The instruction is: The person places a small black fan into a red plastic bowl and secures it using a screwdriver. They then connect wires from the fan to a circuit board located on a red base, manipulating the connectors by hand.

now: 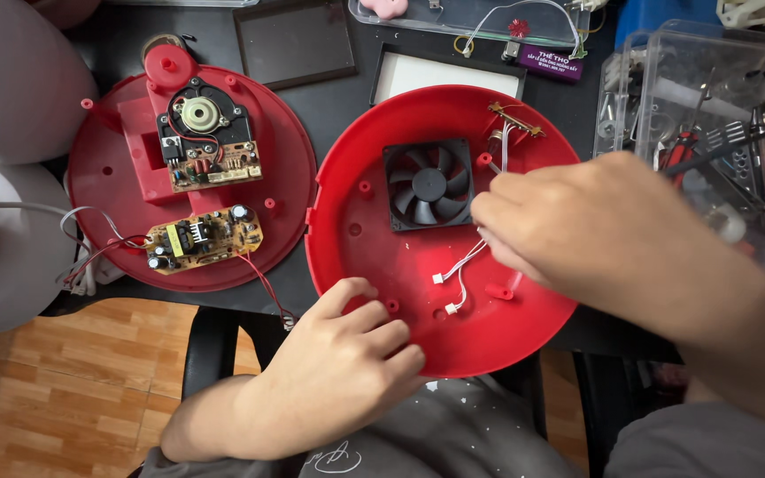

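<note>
The right hand (577, 230) reaches in from the right over the red round shell (374, 292), its fingers drawn together at the right edge of the black square fan (428, 184); they seem to pinch the thin white wires (464, 262) there, though the grip itself is hidden under the knuckles. Those wires run down and left from the fingers and end in two small white plugs lying loose on the shell's floor. The left hand (347, 363) rests on the shell's near rim, fingers curled over the edge and thumb lifted inside it, steadying the shell against the near edge of the dark worktop (338, 97). The fan sits screwed in the middle of the shell, and a small brass strip (515, 119) lies on the far rim.

To the left, well apart, lies a second red round shell (117, 257) carrying a black motor block with a brown circuit board (208, 133) and, nearer, a yellowish circuit board (205, 239) with red wires trailing off it. On the far right stands a clear plastic box (630, 71) of tools. Beyond the shell lie a white-faced frame (427, 71) and a dark rectangular panel (294, 40).
</note>
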